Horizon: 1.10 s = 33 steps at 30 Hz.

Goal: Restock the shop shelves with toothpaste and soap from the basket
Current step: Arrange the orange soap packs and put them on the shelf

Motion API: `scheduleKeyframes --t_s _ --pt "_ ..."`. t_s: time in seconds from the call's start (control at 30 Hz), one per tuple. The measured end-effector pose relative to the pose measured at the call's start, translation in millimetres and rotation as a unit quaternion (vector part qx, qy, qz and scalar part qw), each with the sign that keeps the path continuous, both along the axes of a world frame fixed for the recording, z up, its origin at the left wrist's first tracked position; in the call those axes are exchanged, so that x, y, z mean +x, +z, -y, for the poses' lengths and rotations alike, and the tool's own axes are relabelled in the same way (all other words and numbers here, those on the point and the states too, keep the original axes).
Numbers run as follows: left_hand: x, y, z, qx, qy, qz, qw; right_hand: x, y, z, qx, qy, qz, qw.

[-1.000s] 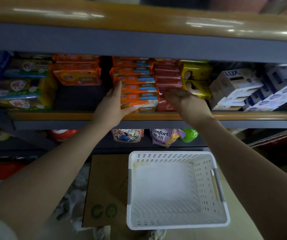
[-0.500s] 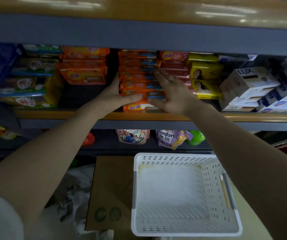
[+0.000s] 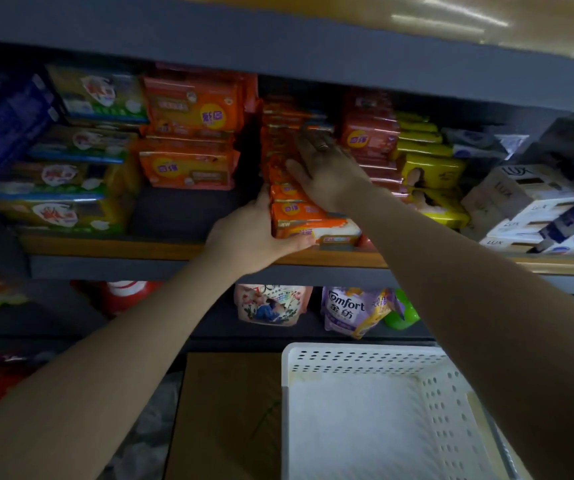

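A stack of orange soap packs (image 3: 290, 197) stands on the middle shelf (image 3: 105, 244). My left hand (image 3: 251, 237) grips the bottom packs of that stack from the left side, thumb under the front edge. My right hand (image 3: 323, 168) lies flat with straight fingers against the front of the stack higher up. The white perforated basket (image 3: 358, 362) sits below at the lower right, with nothing visible in it.
More orange packs (image 3: 188, 168) and green-yellow packs (image 3: 64, 202) fill the shelf to the left; red packs (image 3: 370, 140), yellow packs (image 3: 430, 171) and white Lux boxes (image 3: 524, 195) to the right. Refill pouches (image 3: 351, 310) stand on the shelf below. A cardboard box (image 3: 230, 410) lies under the basket.
My right hand has slid up the front of the orange stack. My left hand has dropped to the bottom packs and curled round them. The view has shifted right.
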<state>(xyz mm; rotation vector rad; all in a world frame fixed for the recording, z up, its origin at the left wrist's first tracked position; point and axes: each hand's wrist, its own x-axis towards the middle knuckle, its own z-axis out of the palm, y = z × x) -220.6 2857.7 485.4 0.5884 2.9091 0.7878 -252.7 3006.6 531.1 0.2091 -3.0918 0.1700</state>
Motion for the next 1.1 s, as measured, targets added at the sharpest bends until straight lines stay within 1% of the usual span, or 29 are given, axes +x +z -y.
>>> scheduleKeyframes --t_s 0.1,0.17,0.2,0.23,0.3,0.37,0.43,0.53,0.57,0.63,0.7,0.83,0.9,0.97,1.03,1.1 --pt "2 -1 -3 -0.051 0.002 -0.027 0.998 -5 -4 5 0.001 -0.009 0.045 0.999" --pt "-1 0 -4 -0.04 -0.008 0.001 0.999 -3 -1 3 0.008 -0.008 0.055 0.998" --pt "-5 -1 -3 -0.007 -0.02 0.042 0.999 -1 0 2 0.005 -0.006 0.05 0.999" --pt "-7 1 -2 0.051 -0.037 0.09 0.994 -1 1 0 -0.009 -0.005 0.038 0.999" --pt "-13 8 2 0.178 -0.069 0.163 0.968 -4 1 -8 -0.05 -0.023 -0.004 0.998" --pt "-18 17 5 0.219 -0.087 0.212 0.948 -8 0 -17 -0.053 -0.039 -0.02 0.998" --pt "-30 20 5 0.262 -0.057 0.257 0.929 -14 0 -23 -0.025 -0.036 0.001 0.999" --pt "-53 14 1 0.341 0.023 0.301 0.89 -23 3 -21 -0.022 -0.036 0.018 0.999" --pt "-58 12 -1 0.369 0.032 0.301 0.879 -28 3 -19 -0.024 -0.034 0.013 0.999" --pt "-64 6 -7 0.401 0.041 0.281 0.871 -37 0 -17 -0.028 -0.027 0.003 0.999" --pt "-68 1 -14 0.411 0.025 0.273 0.869 -43 -2 -16 -0.029 -0.028 0.016 0.999" --pt "-67 5 -22 0.393 0.005 0.273 0.878 -44 -2 -17 -0.002 -0.034 0.04 0.999" --pt "-64 5 -21 0.384 0.0 0.274 0.882 -42 0 -16 0.004 -0.035 0.03 0.999" --pt "-55 11 -17 0.372 0.02 0.275 0.886 -37 1 -14 -0.001 -0.035 -0.008 0.999" --pt "-40 17 -7 0.311 0.058 0.242 0.917 -20 2 -14 -0.038 -0.042 -0.05 0.997" --pt "-21 23 4 0.231 0.066 0.177 0.954 5 0 -19 -0.069 -0.039 -0.061 0.995"
